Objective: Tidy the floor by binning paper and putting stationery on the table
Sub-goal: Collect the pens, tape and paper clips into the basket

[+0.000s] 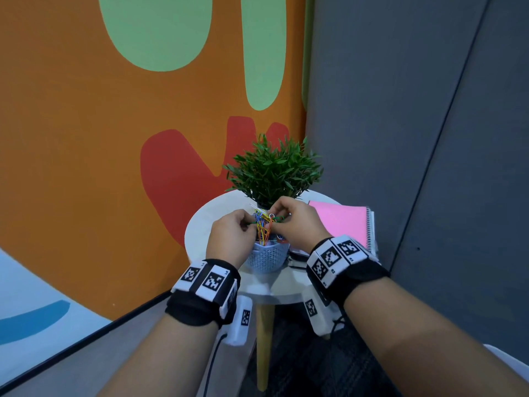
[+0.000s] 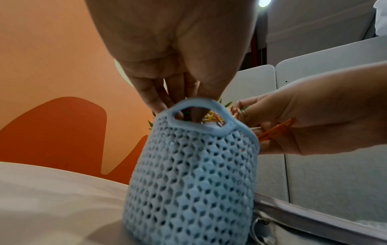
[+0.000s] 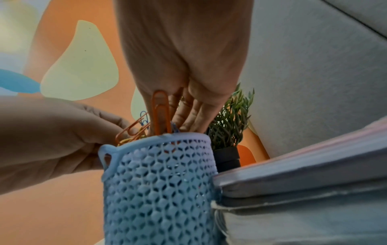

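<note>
A: The left hand [image 1: 232, 236], just left of centre in the head view, has its fingertips pinched on one side of a tangle of coloured clips [image 1: 264, 224]. In the left wrist view its fingers [image 2: 150, 92] point straight down at the rim of the basket [image 2: 190, 179].

B: So the clips sit where?

A: At centre frame, bunched between both hands directly over the basket's mouth, with the lower clips already hanging inside it. The basket stands on the table [image 1: 200, 222], in the lower middle of the head view.

B: And to the right?

A: The right hand [image 1: 297, 224] pinches the other side of the bunch; the right wrist view shows an orange clip [image 3: 160, 112] lying against its fingers [image 3: 188, 114]. Further right lies a pink notebook [image 1: 340, 222], touching the basket's side. Behind, at upper centre, stands a plant [image 1: 272, 170].

B: How would you finish this step well?

A: I would lower the bunch before letting go, so no clip springs over the rim. They look hooked together, so loosen both pinches slowly and shake gently; one clip clinging to a finger could drag others out. Keep the wrists off the basket, which looks light and could tip.
</note>
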Tool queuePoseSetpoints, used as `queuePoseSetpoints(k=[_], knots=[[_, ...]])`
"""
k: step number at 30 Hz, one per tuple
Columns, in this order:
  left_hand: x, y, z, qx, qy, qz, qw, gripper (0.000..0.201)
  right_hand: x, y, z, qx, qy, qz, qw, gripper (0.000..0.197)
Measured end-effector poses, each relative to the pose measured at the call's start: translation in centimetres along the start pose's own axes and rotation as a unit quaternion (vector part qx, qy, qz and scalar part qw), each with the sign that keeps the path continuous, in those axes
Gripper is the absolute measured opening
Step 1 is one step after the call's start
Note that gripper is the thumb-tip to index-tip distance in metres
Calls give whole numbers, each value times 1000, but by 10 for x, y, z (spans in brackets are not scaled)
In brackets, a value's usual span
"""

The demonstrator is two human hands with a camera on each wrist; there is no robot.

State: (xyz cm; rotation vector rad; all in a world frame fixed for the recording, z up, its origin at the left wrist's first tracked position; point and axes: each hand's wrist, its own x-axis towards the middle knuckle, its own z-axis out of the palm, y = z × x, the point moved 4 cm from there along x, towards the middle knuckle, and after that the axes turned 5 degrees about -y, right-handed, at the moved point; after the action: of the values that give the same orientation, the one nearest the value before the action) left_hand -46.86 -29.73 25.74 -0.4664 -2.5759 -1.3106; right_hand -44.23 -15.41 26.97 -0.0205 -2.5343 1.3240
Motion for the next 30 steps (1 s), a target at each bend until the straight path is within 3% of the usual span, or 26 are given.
queuePoseSetpoints(k=[4, 8, 14, 19, 26, 30], knots=[[-1, 0, 0, 19, 6, -5, 1000, 20, 3, -4, 0, -75, -11, -17, 997, 24], [-4, 3, -1, 20, 2, 0, 1000, 21, 5, -5, 0, -116, -42, -13, 992, 12], [-7, 9, 2, -59, -22, -7, 998, 28, 3, -2, -3, -40, -83, -3, 996, 24], [-10, 14, 7, -14, -19, 34, 999, 16, -6, -1, -4, -10, -72, -25, 997, 9], [-10, 10, 10, 13, -12, 57, 998, 4, -11, 6, -5, 8, -75, -57, 995, 12], [-9, 6, 13, 18, 4, 61, 998, 6, -11, 7, -2, -24, -59, -92, 994, 11]])
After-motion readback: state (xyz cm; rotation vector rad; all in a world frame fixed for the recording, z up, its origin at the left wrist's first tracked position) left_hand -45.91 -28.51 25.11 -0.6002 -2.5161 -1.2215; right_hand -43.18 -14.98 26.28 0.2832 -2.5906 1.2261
